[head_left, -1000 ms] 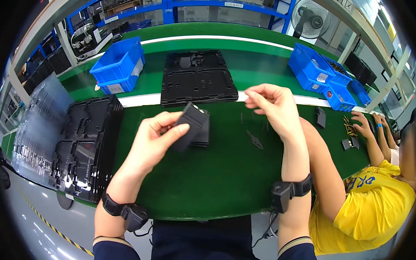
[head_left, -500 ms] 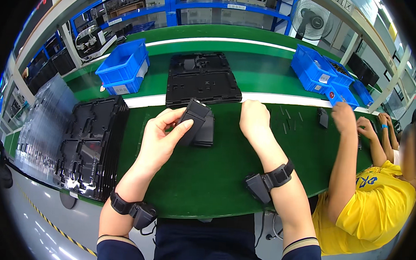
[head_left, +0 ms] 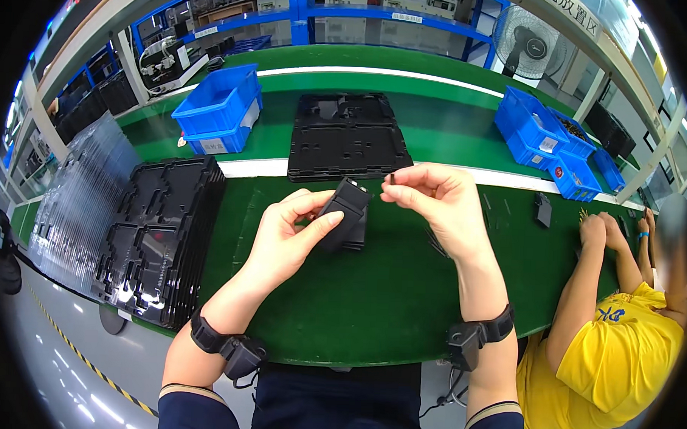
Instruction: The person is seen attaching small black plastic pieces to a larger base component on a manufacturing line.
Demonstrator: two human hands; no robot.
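Note:
My left hand (head_left: 282, 231) grips a flat black rectangular plastic case (head_left: 348, 203) between thumb and fingers, tilted with its far end raised. Just right of that end, my right hand (head_left: 446, 210) pinches a small dark piece (head_left: 392, 179), too small to identify; the piece and the case are apart. Similar black cases (head_left: 358, 236) lie on the green tabletop behind the held one, partly hidden by it. Several thin dark strips (head_left: 436, 244) lie beside my right wrist, and more strips (head_left: 487, 202) lie farther right.
A black moulded tray (head_left: 349, 150) lies ahead. At the left stand stacked black trays (head_left: 157, 238) and clear trays (head_left: 79, 205). Blue bins stand far left (head_left: 217, 112) and far right (head_left: 528, 126). A co-worker in a yellow shirt (head_left: 611, 360) works at the right, near another black case (head_left: 542, 210).
My right hand has come up from the table toward the case, now pinching a small dark piece. My left hand still holds the case. The co-worker's arm has drawn back from the blue bin.

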